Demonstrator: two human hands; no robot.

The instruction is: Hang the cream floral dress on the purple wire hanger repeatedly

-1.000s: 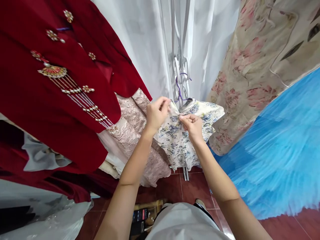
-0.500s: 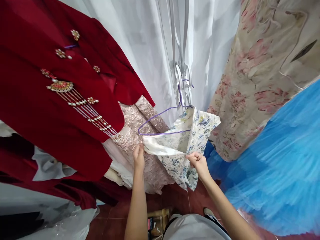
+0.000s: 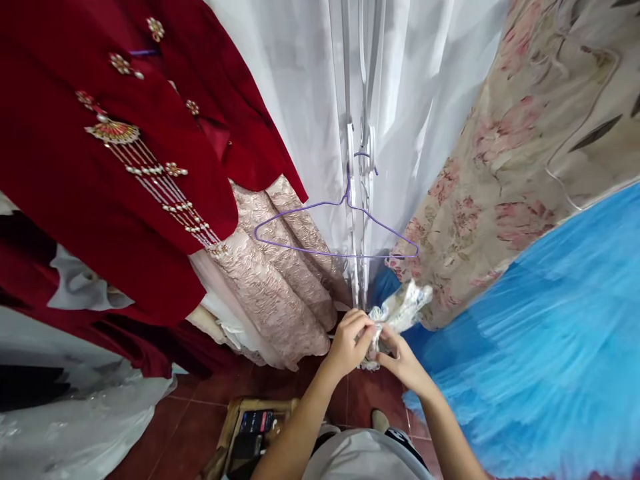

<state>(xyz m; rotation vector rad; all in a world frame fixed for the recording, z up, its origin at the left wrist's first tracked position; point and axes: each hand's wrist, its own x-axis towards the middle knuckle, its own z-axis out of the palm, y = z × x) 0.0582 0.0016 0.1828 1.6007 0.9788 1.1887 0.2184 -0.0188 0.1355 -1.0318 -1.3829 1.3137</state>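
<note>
A small white floral garment (image 3: 404,312) with blue print, a sleeveless top by its look, is bunched up low in front of me. My left hand (image 3: 349,341) is closed on one side of it, fingers bent and thumb pressed in. On the other side my right hand (image 3: 404,363) pinches the cloth between thumb and fingers. Folds and fingers hide part of the garment. Above my hands a bare purple wire hanger (image 3: 325,254) hangs by its hook from a white rack fitting (image 3: 351,143).
On the left hang a dark red velvet jacket (image 3: 165,220) with beaded ornaments and a pink brocade skirt (image 3: 280,287). A beige floral dress (image 3: 470,220) and blue tulle (image 3: 530,333) are on the right. A wooden-framed box (image 3: 233,427) stands on the red tiled floor (image 3: 175,427).
The floral garment has come off the purple hanger and is now gathered between my hands, lower down. My left hand has moved right, close to my right hand. The view has shifted slightly.
</note>
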